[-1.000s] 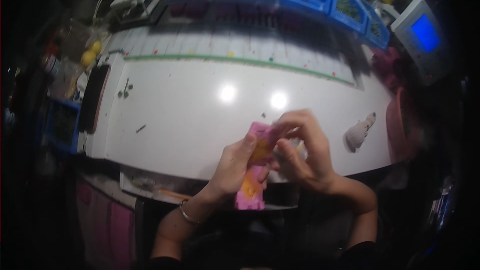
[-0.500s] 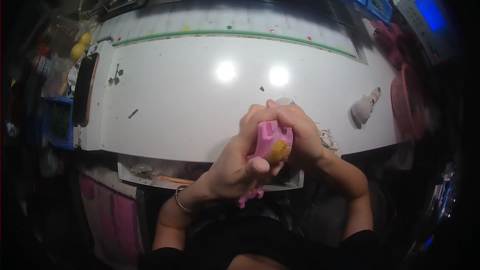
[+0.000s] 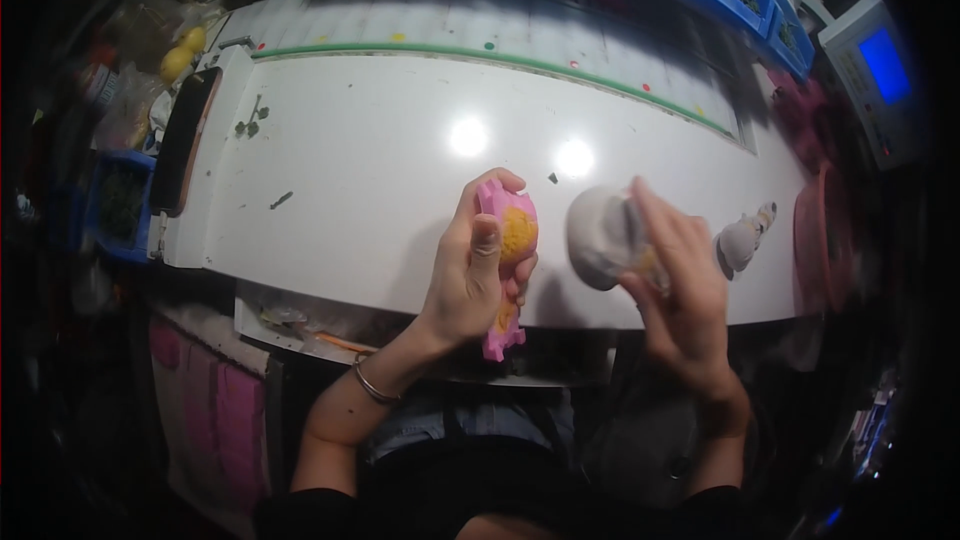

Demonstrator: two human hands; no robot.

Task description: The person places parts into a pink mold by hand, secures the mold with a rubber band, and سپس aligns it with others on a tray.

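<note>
Over the near edge of the white table (image 3: pixel 350 210), my left hand (image 3: pixel 463 275) wraps round the pink-and-yellow piece (image 3: pixel 516 232)! Farther right over the table, my right hand (image 3: pixel 690 285) pinches a blurred, rounded grey lump (image 3: pixel 595 235).

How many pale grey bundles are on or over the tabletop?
2: one pale grey bundle in the right hand; a second bundle farther right on the tabletop, near the reddish tub. Others may be hidden.

A phone (image 3: pixel 192 145) left of the left hand (image 3: pixel 465 265), tub (image 3: pixel 825 240) right of the right hand (image 3: pixel 688 285), bins (image 3: pixel 738 16) beyond both (toward the right).
</note>
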